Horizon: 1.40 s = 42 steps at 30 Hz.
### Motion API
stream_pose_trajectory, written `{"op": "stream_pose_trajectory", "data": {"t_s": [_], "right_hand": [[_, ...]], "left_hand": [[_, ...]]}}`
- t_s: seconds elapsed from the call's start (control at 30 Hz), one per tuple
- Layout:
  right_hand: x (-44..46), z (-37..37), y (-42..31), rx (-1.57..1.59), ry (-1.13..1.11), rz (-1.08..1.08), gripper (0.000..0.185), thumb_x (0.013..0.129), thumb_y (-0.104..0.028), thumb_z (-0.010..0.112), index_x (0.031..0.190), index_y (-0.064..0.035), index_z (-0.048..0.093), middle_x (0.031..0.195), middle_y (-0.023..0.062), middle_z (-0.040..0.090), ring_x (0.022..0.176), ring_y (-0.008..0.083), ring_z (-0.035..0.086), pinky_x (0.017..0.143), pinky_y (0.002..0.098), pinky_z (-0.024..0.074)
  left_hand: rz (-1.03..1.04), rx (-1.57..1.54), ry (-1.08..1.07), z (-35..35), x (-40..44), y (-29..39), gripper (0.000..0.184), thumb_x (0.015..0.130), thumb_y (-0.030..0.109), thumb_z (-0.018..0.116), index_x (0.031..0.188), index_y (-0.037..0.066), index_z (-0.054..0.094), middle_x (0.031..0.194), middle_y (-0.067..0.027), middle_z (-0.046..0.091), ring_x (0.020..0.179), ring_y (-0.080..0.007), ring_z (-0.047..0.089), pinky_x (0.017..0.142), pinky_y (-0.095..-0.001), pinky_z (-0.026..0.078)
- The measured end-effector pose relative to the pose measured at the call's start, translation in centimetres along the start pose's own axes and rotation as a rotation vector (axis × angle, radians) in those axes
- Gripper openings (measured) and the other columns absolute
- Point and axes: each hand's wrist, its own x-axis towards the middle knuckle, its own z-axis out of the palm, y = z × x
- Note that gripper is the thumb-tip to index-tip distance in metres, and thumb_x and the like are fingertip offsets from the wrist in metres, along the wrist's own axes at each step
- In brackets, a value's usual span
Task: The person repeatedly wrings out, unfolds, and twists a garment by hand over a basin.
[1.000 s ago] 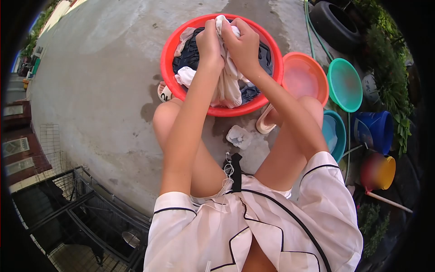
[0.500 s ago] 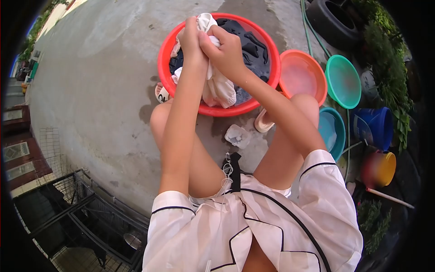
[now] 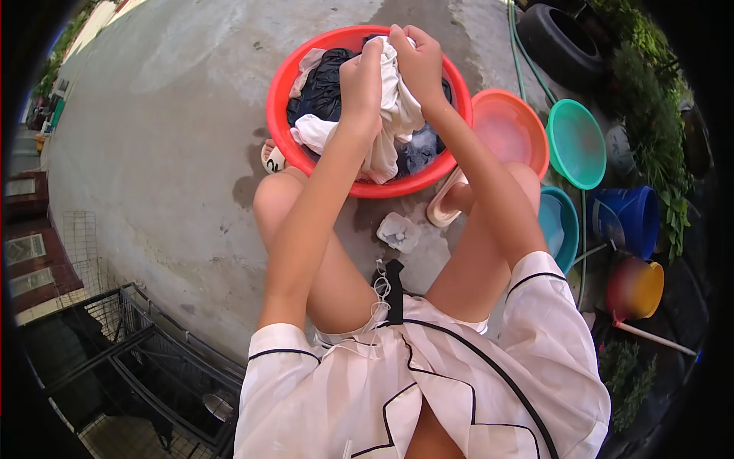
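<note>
A wet white garment (image 3: 396, 96) is stretched between my two hands over a red basin (image 3: 413, 185), its lower end hanging into the basin. My left hand (image 3: 361, 86) is closed on one side of the cloth. Slightly higher and to the right, my right hand (image 3: 418, 65) grips the other side. Dark clothing (image 3: 319, 92) lies in the basin at the left, with another white cloth (image 3: 313, 131) near the rim. Some sudsy water (image 3: 421, 145) shows at the basin's lower right.
An orange basin (image 3: 511, 131), a green basin (image 3: 576, 145) and a teal basin (image 3: 558, 229) stand at the right. Beyond them are a blue bucket (image 3: 627, 220), a hose and a tyre (image 3: 560, 46). A small white container (image 3: 398, 232) sits between my feet.
My hands were clasped together around the bunched garment. They have moved apart and to the right, and the cloth is spread between them.
</note>
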Motion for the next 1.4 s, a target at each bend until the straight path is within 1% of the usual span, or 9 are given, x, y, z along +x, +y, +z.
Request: {"op": "stream_pose_trajectory", "data": {"t_s": [0.07,0.23,0.43,0.63,0.77,0.9,0.93,1.03,1.4], "right_hand": [[0.3,-0.2,1.2,-0.032,0.054,0.013,0.028,0.081,-0.023,0.055,0.068,0.0014,0.056,0.052,0.0111,0.051,0.045,0.0123,0.042,0.047,0.0289,0.0371],[-5.5,1.3,-2.9,-0.248,-0.196,-0.273,0.028,0.079,-0.022,0.056,0.065,0.0013,0.053,0.054,0.0129,0.052,0.047,0.0152,0.05,0.049,0.0298,0.0396],[-0.3,-0.7,-1.1,0.016,0.08,0.072,0.029,0.079,-0.021,0.054,0.063,0.0022,0.05,0.05,0.0069,0.048,0.048,0.0096,0.041,0.047,0.0283,0.0355],[-4.8,1.4,-2.6,-0.323,-0.08,-0.361,0.029,0.076,-0.024,0.058,0.063,0.0013,0.052,0.052,0.0143,0.049,0.043,0.0195,0.043,0.047,0.0317,0.0377],[-0.1,-0.4,-1.0,-0.028,0.057,0.005,0.03,0.08,-0.021,0.054,0.062,0.0023,0.051,0.047,0.005,0.046,0.047,0.0073,0.04,0.045,0.0275,0.0344],[-1.2,0.0,-0.2,0.016,0.116,0.05,0.03,0.08,-0.022,0.054,0.062,0.0023,0.049,0.048,0.0071,0.044,0.048,0.0095,0.038,0.047,0.0289,0.0346],[-2.2,0.6,-0.9,-0.067,0.132,-0.051,0.029,0.079,-0.022,0.055,0.064,0.002,0.049,0.049,0.0096,0.044,0.049,0.0103,0.039,0.049,0.0293,0.0363],[-4.8,1.0,-3.0,-0.202,-0.152,-0.218,0.027,0.079,-0.021,0.056,0.064,0.0018,0.051,0.051,0.0103,0.047,0.05,0.0096,0.042,0.05,0.0285,0.0383],[0.4,-1.0,-0.9,0.304,0.095,0.022,0.03,0.082,-0.022,0.055,0.061,-0.001,0.052,0.053,-0.0025,0.048,0.048,0.0041,0.04,0.045,0.0239,0.0328]], "left_hand": [[0.056,0.23,-0.07,-0.2,0.1,-0.2,0.022,0.084,0.024,0.049,0.087,0.004,0.057,0.08,-0.0033,0.059,0.069,-0.0126,0.057,0.063,-0.0284,0.047],[-0.106,-0.246,0.043,-2.2,2.4,0.8,0.023,0.082,0.029,0.051,0.08,0.006,0.054,0.075,-0.0036,0.056,0.066,-0.0143,0.057,0.06,-0.0288,0.047],[-0.129,-0.139,0.045,0.7,0.0,-0.5,0.027,0.081,0.027,0.053,0.079,0.001,0.06,0.073,-0.0023,0.058,0.061,-0.0095,0.053,0.055,-0.0254,0.042],[-0.178,-0.271,0.034,-2.4,3.3,-0.7,0.024,0.077,0.027,0.052,0.071,0.003,0.055,0.07,-0.0028,0.055,0.059,-0.0122,0.053,0.052,-0.0279,0.043],[-0.173,-0.15,0.075,0.3,0.1,-0.6,0.024,0.08,0.024,0.053,0.073,0.002,0.058,0.069,-0.001,0.056,0.058,-0.0088,0.051,0.053,-0.0245,0.04],[-0.17,-0.113,0.032,-0.2,0.3,0.2,0.022,0.08,0.023,0.053,0.074,0.002,0.058,0.07,-0.0012,0.057,0.059,-0.0091,0.053,0.053,-0.0246,0.041],[-0.205,-0.209,-0.041,-1.6,1.7,-0.4,0.021,0.081,0.025,0.055,0.09,0.006,0.058,0.086,-0.0054,0.06,0.077,-0.0149,0.059,0.068,-0.0296,0.048],[-0.22,-0.296,-0.035,-3.1,2.7,0.8,0.019,0.081,0.025,0.054,0.085,0.007,0.056,0.083,-0.0045,0.06,0.077,-0.018,0.06,0.065,-0.0335,0.049],[-0.295,-0.092,-0.376,-1.6,1.4,0.9,0.049,0.077,0.043,0.064,0.101,0.001,0.058,0.091,-0.0055,0.061,0.079,-0.0106,0.059,0.07,-0.0242,0.047]]}}
